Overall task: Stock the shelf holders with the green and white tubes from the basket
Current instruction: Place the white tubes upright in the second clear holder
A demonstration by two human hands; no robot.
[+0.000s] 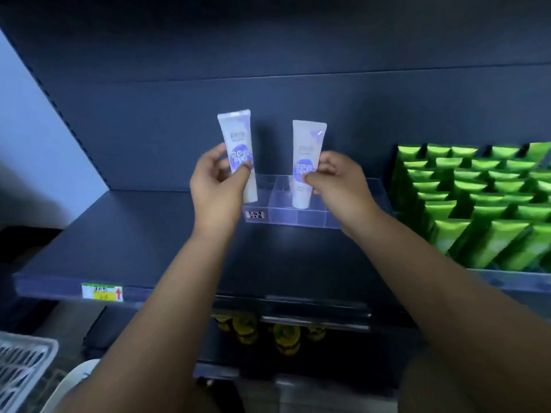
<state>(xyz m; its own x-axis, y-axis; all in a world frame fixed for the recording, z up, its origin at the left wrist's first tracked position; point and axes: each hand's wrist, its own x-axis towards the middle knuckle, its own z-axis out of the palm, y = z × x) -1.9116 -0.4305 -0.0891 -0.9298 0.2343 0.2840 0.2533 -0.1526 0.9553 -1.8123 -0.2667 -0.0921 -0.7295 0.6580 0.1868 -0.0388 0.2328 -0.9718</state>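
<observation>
Two tubes at the clear holder, near the shelf back edge.
Left hand pinches the left white tube, right hand pinches the right white tube, both upright; a tilted release may topple them.

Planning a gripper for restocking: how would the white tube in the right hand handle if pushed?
Tall and narrow, cap down, the white tube would probably tip easily if nudged. A pinch by the right hand holds it, so it is likely light.

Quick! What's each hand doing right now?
The left hand pinches the left white tube, upright.
The right hand pinches the right white tube, upright.
</observation>
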